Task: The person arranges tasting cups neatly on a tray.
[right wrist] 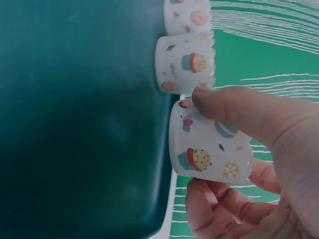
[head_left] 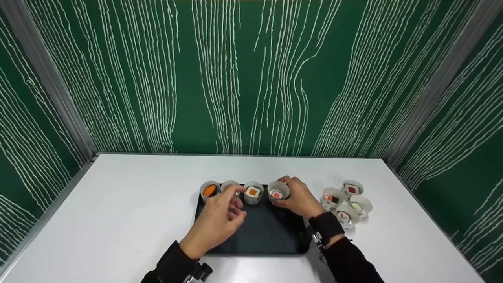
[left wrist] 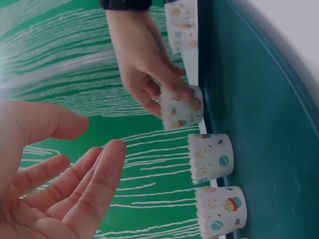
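Observation:
My right hand (head_left: 300, 198) grips a paper baking cup (head_left: 278, 191) at the far right part of the dark tray (head_left: 259, 236), thumb on the near side and fingers behind. A white sushi piece with a red centre lies in that cup. The right wrist view shows cupcake prints on the held cup (right wrist: 212, 144). My left hand (head_left: 218, 220) hovers over the tray's left half, fingers loosely bent and holding nothing. Beside its fingertips stands a cup with an orange-centred sushi piece (head_left: 252, 192). Another cup (head_left: 229, 184) is partly hidden behind this hand.
At the tray's far left corner a cup (head_left: 210, 191) holds an orange-topped sushi piece. Right of the tray, several more cups (head_left: 359, 206) with sushi pieces stand clustered on the white table (head_left: 118, 220). Green walls (head_left: 251, 78) with white lines rise behind and at both sides.

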